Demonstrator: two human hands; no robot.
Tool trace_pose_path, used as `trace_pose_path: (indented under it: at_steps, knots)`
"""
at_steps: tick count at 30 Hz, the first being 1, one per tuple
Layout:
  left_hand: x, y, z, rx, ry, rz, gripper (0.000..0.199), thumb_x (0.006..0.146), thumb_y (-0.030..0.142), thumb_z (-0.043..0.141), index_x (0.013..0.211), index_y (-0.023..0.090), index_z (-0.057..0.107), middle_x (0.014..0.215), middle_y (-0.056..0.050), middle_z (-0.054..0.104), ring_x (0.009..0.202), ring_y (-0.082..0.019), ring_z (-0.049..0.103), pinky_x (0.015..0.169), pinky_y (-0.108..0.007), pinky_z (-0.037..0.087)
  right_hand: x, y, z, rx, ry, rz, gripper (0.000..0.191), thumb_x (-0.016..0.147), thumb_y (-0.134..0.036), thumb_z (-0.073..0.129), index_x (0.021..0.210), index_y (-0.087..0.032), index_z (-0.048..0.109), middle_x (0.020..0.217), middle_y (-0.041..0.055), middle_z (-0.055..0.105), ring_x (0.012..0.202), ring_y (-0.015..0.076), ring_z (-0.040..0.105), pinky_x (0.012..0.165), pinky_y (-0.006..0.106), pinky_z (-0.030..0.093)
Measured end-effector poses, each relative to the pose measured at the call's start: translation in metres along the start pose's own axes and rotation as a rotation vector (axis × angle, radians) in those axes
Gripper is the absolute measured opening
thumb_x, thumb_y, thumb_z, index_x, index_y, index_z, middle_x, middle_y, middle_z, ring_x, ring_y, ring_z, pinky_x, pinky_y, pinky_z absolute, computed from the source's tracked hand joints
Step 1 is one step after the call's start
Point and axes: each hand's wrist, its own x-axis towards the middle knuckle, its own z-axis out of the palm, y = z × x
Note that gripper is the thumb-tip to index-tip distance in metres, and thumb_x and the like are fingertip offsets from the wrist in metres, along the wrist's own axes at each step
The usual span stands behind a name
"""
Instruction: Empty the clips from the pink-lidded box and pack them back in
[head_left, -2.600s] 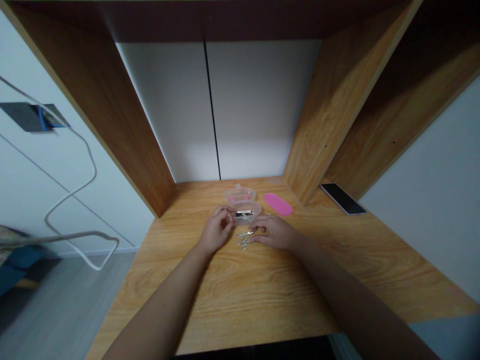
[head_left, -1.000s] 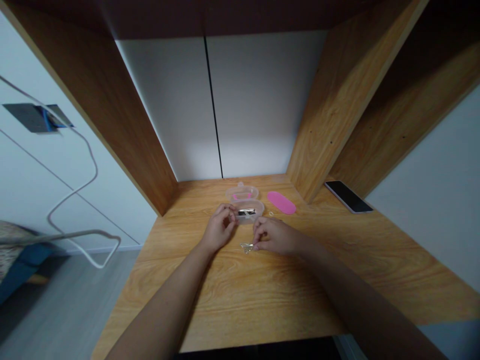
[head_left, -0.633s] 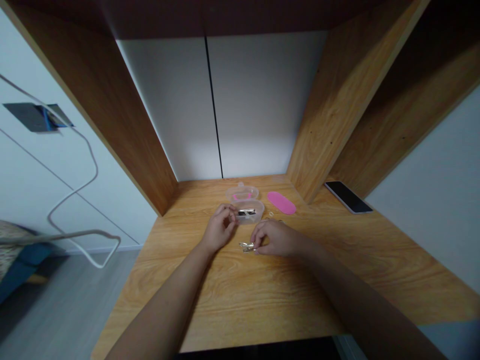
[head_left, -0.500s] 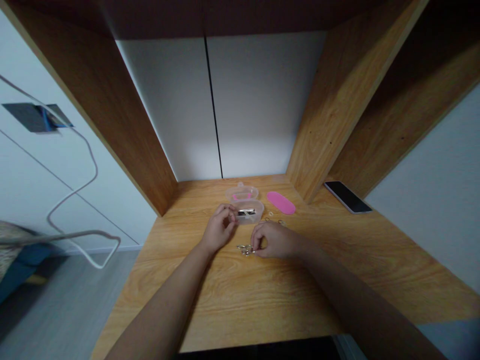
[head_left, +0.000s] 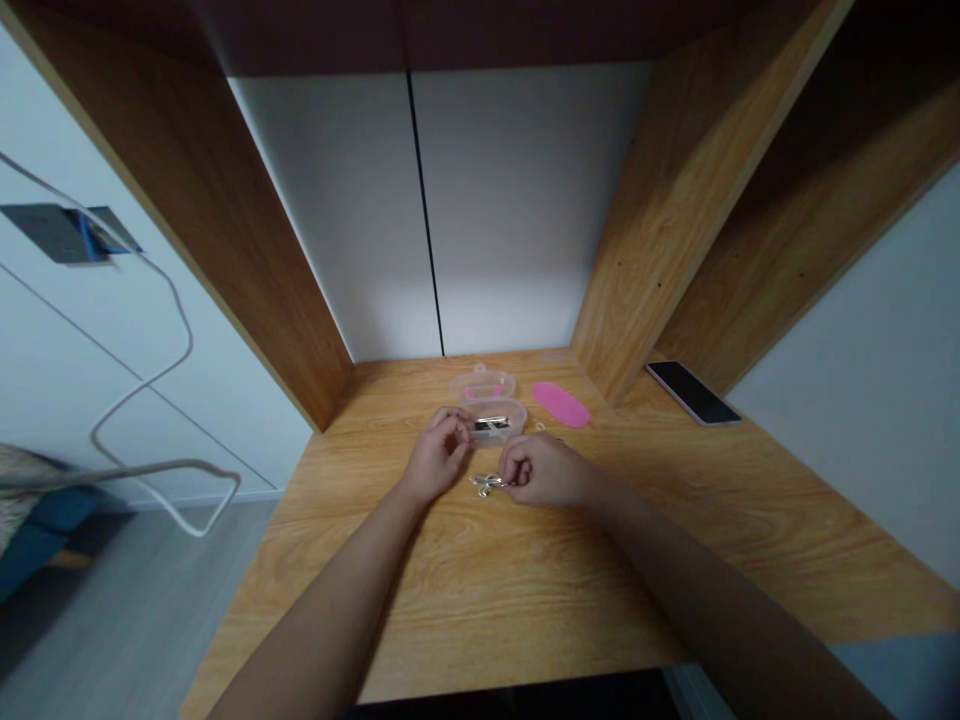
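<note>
My left hand point(head_left: 439, 455) grips the left edge of a clear plastic box point(head_left: 499, 432), whose base holds a dark metal clip point(head_left: 490, 424). My right hand point(head_left: 544, 470) sits just to the right, its fingertips pinching the end of a small tangle of silver metal clips point(head_left: 487, 485) just above the wooden desk point(head_left: 465, 590). Behind the box lies its clear lid point(head_left: 482, 385) with a pink part inside. Several tiny rings point(head_left: 541, 427) lie beside the box on the right.
A pink oval pad point(head_left: 560, 405) lies to the right of the lid. A black phone point(head_left: 692, 393) lies at the far right by a wooden upright point(head_left: 667, 200). A white cable point(head_left: 142, 380) hangs left of the desk, above a grey floor.
My right hand has moved up and left toward the box, carrying the silver clips with it. My left hand stays at the box.
</note>
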Motion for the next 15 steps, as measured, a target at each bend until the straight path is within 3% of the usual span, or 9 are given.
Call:
trace_pose_path:
  at_steps: [5,11,15]
  knots:
    - [0.0,-0.001,0.0,0.008,-0.002,-0.001,0.014,0.082,0.009,0.059,0.077,0.021,0.054,0.11,-0.008,0.06,0.111,-0.023,0.059,0.097,-0.039,0.049,0.007,0.007,0.0,0.38,0.096,0.224,0.025,0.061,-0.034,0.086,0.072,-0.014,0.074,0.079,0.0062,0.074,0.067,0.0146,0.065,0.061,0.025,0.049]
    - [0.001,0.002,-0.001,0.009,-0.008,0.014,0.015,0.083,0.008,0.06,0.078,0.021,0.054,0.11,-0.008,0.06,0.109,-0.022,0.059,0.096,-0.037,0.049,0.01,0.006,-0.013,0.481,0.244,0.363,0.042,0.058,-0.048,0.09,0.078,-0.014,0.079,0.066,0.0048,0.072,0.056,0.0115,0.058,0.052,0.023,0.043]
    - [0.001,0.003,-0.001,0.006,-0.001,0.02,0.015,0.083,0.008,0.06,0.078,0.021,0.054,0.109,-0.008,0.06,0.109,-0.021,0.059,0.096,-0.037,0.048,0.009,0.009,-0.011,0.522,0.213,0.436,0.042,0.056,-0.047,0.092,0.078,-0.014,0.079,0.065,0.0039,0.071,0.055,0.0102,0.057,0.053,0.023,0.042]
